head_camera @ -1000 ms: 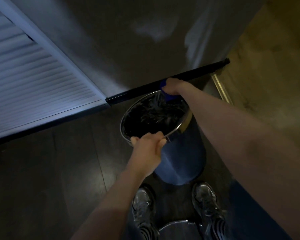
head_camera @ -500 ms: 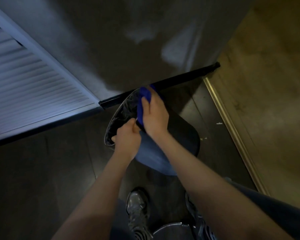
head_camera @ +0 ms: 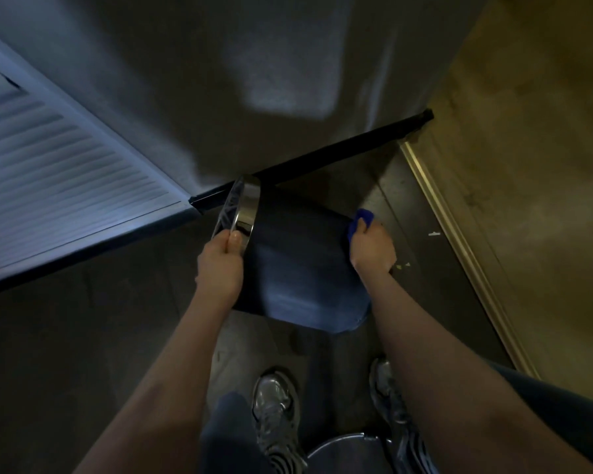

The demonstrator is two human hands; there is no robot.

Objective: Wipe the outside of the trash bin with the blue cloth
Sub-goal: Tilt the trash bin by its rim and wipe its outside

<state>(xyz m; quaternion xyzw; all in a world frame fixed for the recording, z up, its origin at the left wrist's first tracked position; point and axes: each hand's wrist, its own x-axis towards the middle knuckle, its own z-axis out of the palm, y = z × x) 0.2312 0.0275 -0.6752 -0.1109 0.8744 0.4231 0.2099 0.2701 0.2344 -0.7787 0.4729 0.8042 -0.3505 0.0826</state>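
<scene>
A grey wall [head_camera: 254,80] with a black baseboard [head_camera: 322,159] fills the upper view, a white louvered door [head_camera: 48,165] set to the left of the trash bin. The dark floor [head_camera: 65,336] runs under the bin, a metal threshold strip [head_camera: 459,241] crossing it to the bin's right. The dark cylindrical trash bin [head_camera: 298,268] is tipped on its side in front of the baseboard, its chrome rim [head_camera: 247,210] pointing left and its base to the right. The left hand [head_camera: 220,265] grips the chrome rim, thumb laid on the band. The right hand [head_camera: 372,246] holds the blue cloth [head_camera: 360,222] bunched against the bin's base end, fingers curled round it. Two silver sneakers [head_camera: 274,405] stand below the bin, a round grey lid [head_camera: 343,453] between them. Small white scraps [head_camera: 433,234] lie right of the bin.
</scene>
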